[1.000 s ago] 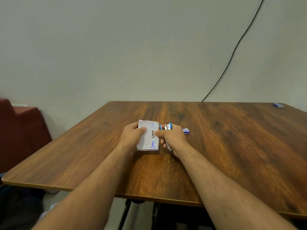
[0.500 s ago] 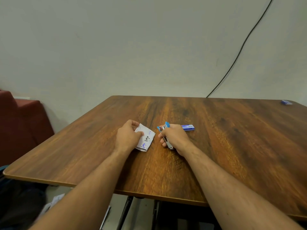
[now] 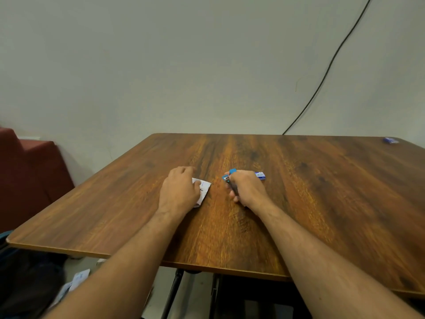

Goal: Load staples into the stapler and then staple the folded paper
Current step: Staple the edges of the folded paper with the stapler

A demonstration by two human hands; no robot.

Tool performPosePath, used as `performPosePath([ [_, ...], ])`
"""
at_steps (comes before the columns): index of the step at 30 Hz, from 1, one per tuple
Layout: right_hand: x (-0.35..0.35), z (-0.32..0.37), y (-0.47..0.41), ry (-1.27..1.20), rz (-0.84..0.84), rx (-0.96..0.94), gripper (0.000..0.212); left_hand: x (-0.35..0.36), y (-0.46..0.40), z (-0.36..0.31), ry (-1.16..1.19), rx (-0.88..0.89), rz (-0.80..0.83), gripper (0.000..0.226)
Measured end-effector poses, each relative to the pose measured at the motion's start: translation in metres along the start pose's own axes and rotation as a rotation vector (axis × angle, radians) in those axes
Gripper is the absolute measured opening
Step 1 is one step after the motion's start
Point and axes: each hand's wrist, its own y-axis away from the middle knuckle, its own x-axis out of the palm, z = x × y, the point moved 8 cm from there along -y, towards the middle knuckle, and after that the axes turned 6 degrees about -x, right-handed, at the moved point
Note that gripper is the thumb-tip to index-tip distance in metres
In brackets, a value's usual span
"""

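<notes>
On the wooden counter (image 3: 299, 203) the left hand (image 3: 178, 191) lies over the folded paper (image 3: 203, 188), which rests flat on the wood, left of centre. The thumb sits on the paper's upper face and the fingers curl at its far left corner, so the hand appears to pinch the sheet, though most of the paper is hidden under the palm. Handwriting in dark and blue ink shows on the uncovered right part.

Just right of the paper, apart from it, the right hand (image 3: 247, 188) is clenched round the stapler (image 3: 230, 178), a small blue one with a metal strip running along its underside. Its blue front end sticks out at the far left of the fist; the rest is covered by the fingers.

A small blue and white box (image 3: 260, 175) lies on the counter, just beyond the right hand's knuckles. Another small blue box (image 3: 390, 140) sits well apart at the far right corner. A black cable (image 3: 322, 79) runs down the wall behind the counter, and a dark red seat (image 3: 30, 171) stands at the left.
</notes>
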Motion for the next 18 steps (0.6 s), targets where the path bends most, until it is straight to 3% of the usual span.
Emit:
performPosePath([
  [3,-0.023,0.007,0.007,0.575,0.037,-0.216,0.02,0.003,0.009,-0.023,-0.079,0.154,0.034,0.041],
  [6,-0.047,-0.004,0.013,0.856,0.06,-0.247,0.037,0.009,0.015,-0.042,-0.116,0.225,0.059,0.043],
  [11,-0.075,-0.02,0.012,0.94,0.106,-0.228,0.052,0.023,0.016,-0.07,-0.085,0.285,0.119,0.045],
  [18,-0.083,-0.026,0.005,0.987,0.199,-0.261,0.054,0.058,0.005,-0.087,-0.079,0.263,0.263,0.061],
])
